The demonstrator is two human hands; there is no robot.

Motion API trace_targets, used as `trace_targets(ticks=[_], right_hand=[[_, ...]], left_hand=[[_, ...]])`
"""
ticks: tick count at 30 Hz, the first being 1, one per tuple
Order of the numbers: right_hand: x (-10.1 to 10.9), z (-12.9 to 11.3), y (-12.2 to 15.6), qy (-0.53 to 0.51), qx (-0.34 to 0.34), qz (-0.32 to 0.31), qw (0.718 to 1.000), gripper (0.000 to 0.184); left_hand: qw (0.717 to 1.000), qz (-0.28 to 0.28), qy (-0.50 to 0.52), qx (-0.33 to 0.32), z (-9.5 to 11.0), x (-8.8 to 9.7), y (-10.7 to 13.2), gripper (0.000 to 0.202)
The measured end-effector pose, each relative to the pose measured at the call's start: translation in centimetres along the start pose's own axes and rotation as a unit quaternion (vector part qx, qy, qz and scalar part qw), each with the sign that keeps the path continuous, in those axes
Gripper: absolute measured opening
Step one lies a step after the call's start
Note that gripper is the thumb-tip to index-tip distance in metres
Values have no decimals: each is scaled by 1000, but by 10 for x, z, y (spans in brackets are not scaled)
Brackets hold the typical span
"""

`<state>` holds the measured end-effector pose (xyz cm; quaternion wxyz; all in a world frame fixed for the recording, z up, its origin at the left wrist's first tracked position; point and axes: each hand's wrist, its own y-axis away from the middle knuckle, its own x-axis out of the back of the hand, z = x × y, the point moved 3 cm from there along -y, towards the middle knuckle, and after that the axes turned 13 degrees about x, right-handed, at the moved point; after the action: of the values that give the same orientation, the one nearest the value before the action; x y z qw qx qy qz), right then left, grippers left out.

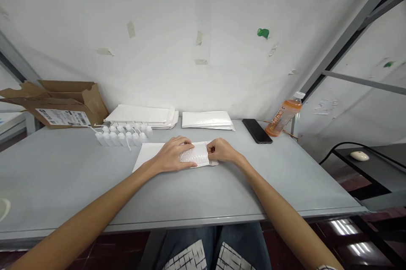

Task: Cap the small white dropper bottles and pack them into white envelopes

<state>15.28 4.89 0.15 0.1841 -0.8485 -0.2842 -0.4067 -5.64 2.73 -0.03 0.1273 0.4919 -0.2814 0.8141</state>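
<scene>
In front of me on the table lies a white bubble mailer (149, 148), its plain part to the left and clear bubble lining (199, 154) showing between my hands. My left hand (174, 154) rests across the middle of it, thumb and fingers spread to either side of the bubbled part. At the right end, my right hand (219, 150) has its fingers curled in and pressed together on the mailer's edge. Its fingertips are partly hidden, so I cannot tell whether they are inside the mailer.
Behind lie a thick stack of white mailers (139, 113) and a smaller stack (206, 118). Several small white bottles (122, 137) stand left, by an open cardboard box (63, 101). A black phone (256, 130) and a leaning drink bottle (284, 117) are at right.
</scene>
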Motion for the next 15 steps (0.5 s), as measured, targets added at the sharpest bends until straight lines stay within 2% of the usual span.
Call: trace_targets(ticks=[8, 12, 15], right_hand=[[-6, -11, -3, 221, -81, -9, 972, 12], [-9, -16, -5, 259, -102, -14, 960, 15], [-7, -15, -5, 250, -102, -11, 963, 9]], left_hand=[[1000, 8, -1, -4, 0, -3, 0, 50], [1000, 11, -1, -6, 1, -3, 1, 50], [1000, 11, 1, -9, 2, -2, 1, 50]])
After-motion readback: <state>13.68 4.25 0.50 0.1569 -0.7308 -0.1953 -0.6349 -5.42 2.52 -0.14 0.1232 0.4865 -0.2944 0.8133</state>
